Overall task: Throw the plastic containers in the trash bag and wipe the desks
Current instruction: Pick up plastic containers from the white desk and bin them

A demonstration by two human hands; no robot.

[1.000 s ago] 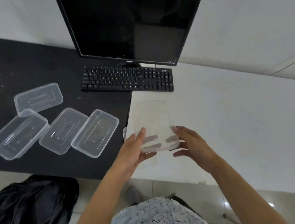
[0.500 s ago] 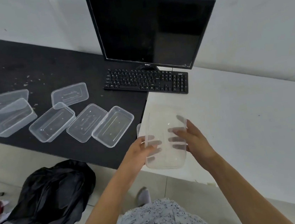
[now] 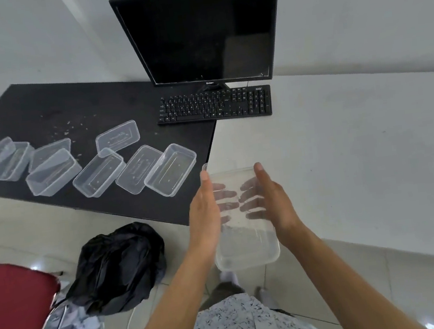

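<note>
I hold a clear plastic container (image 3: pixel 247 245) between both hands, off the desk's front edge and above the floor. My left hand (image 3: pixel 205 215) grips its left side and my right hand (image 3: pixel 272 204) its right side, fingers showing through the plastic. Several more clear containers (image 3: pixel 170 169) and lids (image 3: pixel 117 136) lie in a row on the black desk (image 3: pixel 39 109), to the left of my hands. A crumpled black trash bag (image 3: pixel 119 266) sits on the floor below that desk, left of my left forearm.
A black monitor (image 3: pixel 202 29) and keyboard (image 3: pixel 214 106) stand at the back where the black desk meets the white desk (image 3: pixel 359 152). Crumbs are scattered on the black desk. A red chair seat (image 3: pixel 12 307) is at the lower left.
The container has been lifted off the white desk's edge and drawn toward me, now over the floor. My view has shifted back and left, showing more containers, the bag and the red chair.
</note>
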